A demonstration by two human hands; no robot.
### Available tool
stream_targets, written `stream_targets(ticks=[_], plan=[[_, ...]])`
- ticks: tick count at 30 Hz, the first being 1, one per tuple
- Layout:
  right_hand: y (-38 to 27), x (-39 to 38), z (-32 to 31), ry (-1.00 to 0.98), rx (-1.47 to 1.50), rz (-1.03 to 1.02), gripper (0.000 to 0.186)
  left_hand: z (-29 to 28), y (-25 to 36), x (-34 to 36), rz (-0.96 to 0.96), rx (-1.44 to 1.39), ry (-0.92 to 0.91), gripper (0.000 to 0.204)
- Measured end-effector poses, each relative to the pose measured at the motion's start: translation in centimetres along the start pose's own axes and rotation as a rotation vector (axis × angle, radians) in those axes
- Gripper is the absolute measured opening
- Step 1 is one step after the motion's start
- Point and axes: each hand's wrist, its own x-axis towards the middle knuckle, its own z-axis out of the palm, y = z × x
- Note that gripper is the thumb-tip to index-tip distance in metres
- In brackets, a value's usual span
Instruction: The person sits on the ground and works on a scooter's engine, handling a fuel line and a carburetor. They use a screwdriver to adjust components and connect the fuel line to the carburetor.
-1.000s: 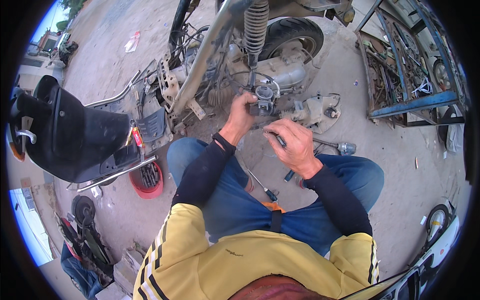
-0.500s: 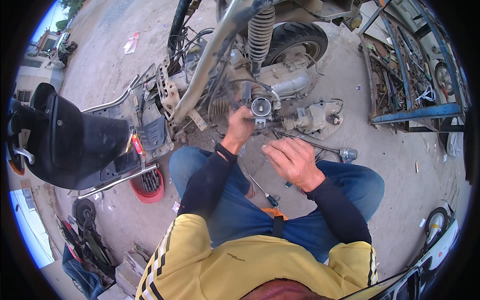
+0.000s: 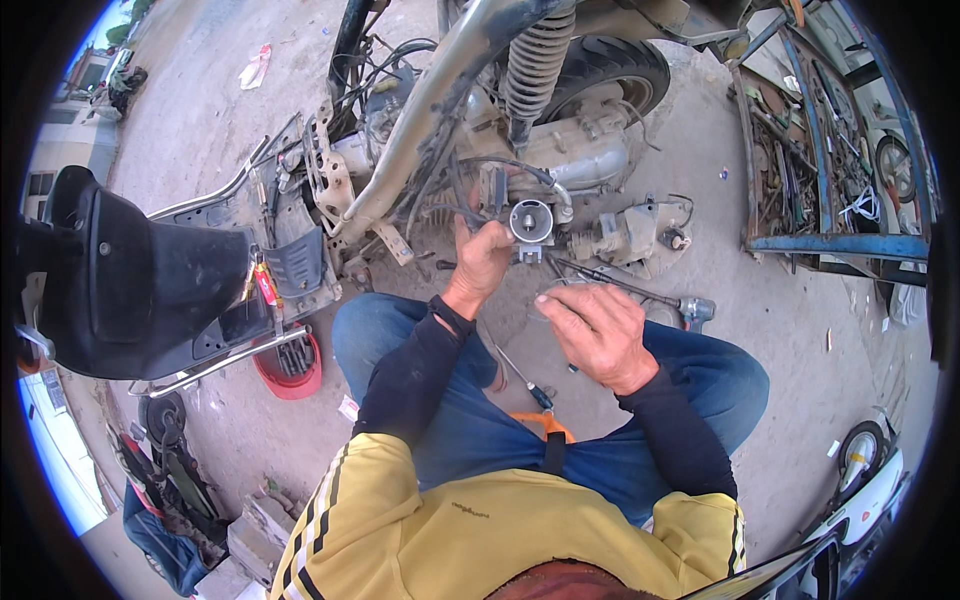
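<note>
In the head view, the left hand (image 3: pixel 480 262) is near the middle of the frame, slightly above centre, curled around the left side of a round-mouthed metal part (image 3: pixel 531 222), its thumb along the edge and the other fingers mostly hidden. The part sits at upper centre, its open bore facing the camera, with a hose (image 3: pixel 520 166) curving just above it. The right hand (image 3: pixel 602 335) is right of centre and lower, apart from the part, with fingers bent and thumb drawn close to the fingertips; whether anything is pinched there cannot be told. Beyond the hands, a coil spring (image 3: pixel 541 68) and a black tyre (image 3: pixel 640 75) fill the upper centre, and a dusty frame tube (image 3: pixel 425 125) slants down to their left. Right of the part, a dirty pale housing (image 3: pixel 640 238) lies on the ground, with a power tool (image 3: pixel 694 314) below it. A screwdriver (image 3: pixel 541 396) lies between the legs at lower centre. At left are a black body panel (image 3: pixel 140 290) and a red bowl (image 3: pixel 290 384) holding dark pieces; a blue-barred rack (image 3: pixel 840 247) of tools stands at upper right.
</note>
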Motion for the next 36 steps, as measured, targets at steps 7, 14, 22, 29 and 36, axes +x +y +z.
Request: stream_targets(ticks=[7,14,22,29,36], plan=[[0.5,0.2,0.7,0.083,0.069,0.158,0.035,0.9,-0.5,-0.2,-0.121,-0.082,0.034,0.066],[0.6,0.4,0.2,0.175,0.249,0.506,0.023,2.2,-0.8,-0.8,-0.306,-0.203,0.074,0.036],[0.9,0.8,0.4,0.213,0.255,0.535,0.019,1.7,-1.7,-1.2,-0.396,-0.184,0.135,0.023],[1.1,1.3,-0.1,0.282,0.229,0.529,0.017,3.3,-1.0,-1.2,-0.401,-0.169,0.074,0.034],[1.2,1.9,-0.5,0.298,0.199,0.489,0.017,3.5,-0.6,-1.4,-0.414,-0.125,0.101,0.033]])
